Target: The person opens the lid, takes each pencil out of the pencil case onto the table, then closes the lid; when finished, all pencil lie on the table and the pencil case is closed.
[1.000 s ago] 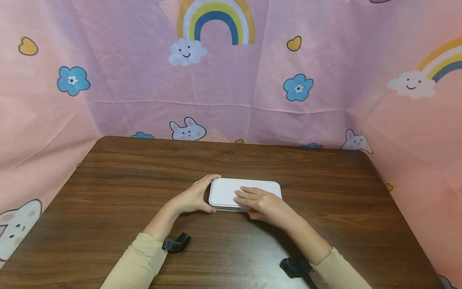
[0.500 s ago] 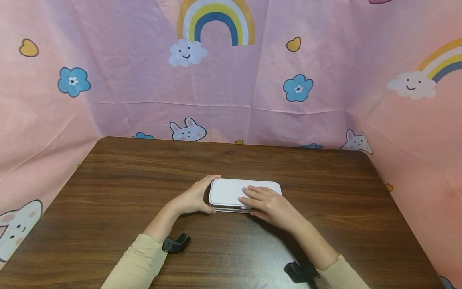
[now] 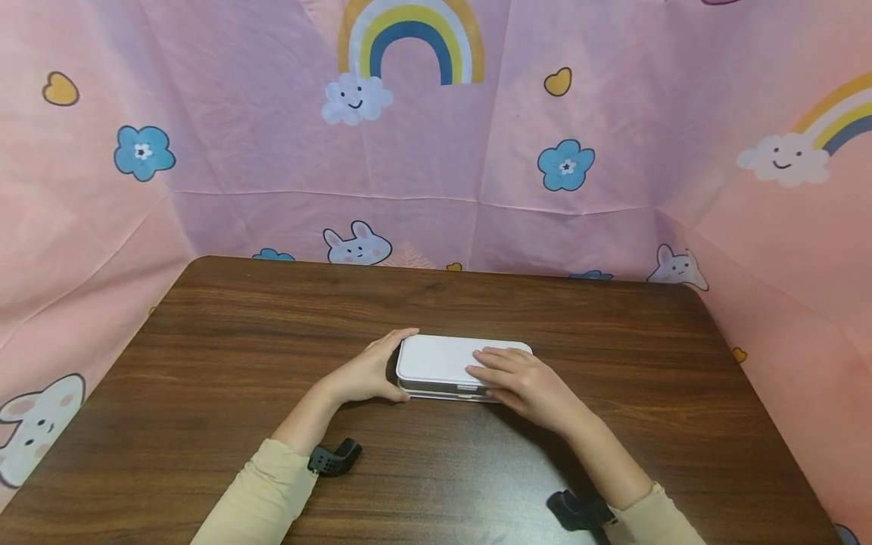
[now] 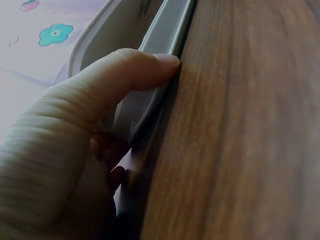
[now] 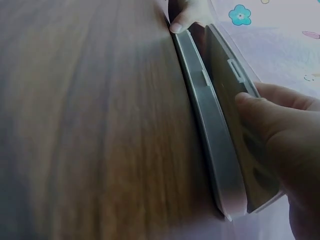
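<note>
A flat white case [image 3: 433,359] with rounded corners and a hinged lid lies on the table in the head view. Its left end is gripped by my left hand [image 3: 364,376], thumb on the front wall and fingers round the back corner. On the right part of the lid, my right hand [image 3: 534,390] lays its fingers on top, with the thumb at the front edge. From the right wrist, the lid [image 5: 225,75] stands raised off the base [image 5: 216,122], its shiny inner face showing. My right thumb [image 5: 255,107] presses that inner face near the clasp [image 5: 235,71]. The case's contents are hidden.
The dark wood-grain table [image 3: 272,318] stretches out on all sides of the case. A pink and purple printed cloth [image 3: 436,151] hangs behind and beside it. Dark wrist cameras sit on the left wrist [image 3: 334,458] and right wrist [image 3: 579,511].
My right hand has slid to the right along the lid's front edge. The gap between lid and base at the front has widened. My left hand keeps its hold.
</note>
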The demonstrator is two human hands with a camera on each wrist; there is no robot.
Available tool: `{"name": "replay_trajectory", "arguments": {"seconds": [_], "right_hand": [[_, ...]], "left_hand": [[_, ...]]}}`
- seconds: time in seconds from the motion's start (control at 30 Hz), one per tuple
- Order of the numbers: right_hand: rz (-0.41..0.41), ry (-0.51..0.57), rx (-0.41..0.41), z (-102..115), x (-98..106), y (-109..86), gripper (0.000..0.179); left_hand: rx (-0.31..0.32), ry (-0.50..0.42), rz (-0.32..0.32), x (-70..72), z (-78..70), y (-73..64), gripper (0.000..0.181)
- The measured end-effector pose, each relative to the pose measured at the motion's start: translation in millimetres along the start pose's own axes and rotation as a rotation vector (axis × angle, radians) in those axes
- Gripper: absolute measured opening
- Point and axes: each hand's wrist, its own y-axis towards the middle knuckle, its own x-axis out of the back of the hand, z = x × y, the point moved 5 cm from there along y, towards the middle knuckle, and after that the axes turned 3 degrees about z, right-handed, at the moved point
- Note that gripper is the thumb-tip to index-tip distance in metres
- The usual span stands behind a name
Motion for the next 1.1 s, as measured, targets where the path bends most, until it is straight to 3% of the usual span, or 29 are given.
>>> {"name": "replay_trajectory", "arguments": {"seconds": [0.4,1.1], "right_hand": [[-0.055,0.078,0.031,-6,9,5.0,0.045],[0.032,0.485,-0.092,-31,23,23.6,0.034]], "left_hand": [[0.002,0.000,-0.003,-0.4,0.7,-0.4,0.111],[0.027,-0.013,-0.003,-1.2,1.6,-1.3,0.117]]}}
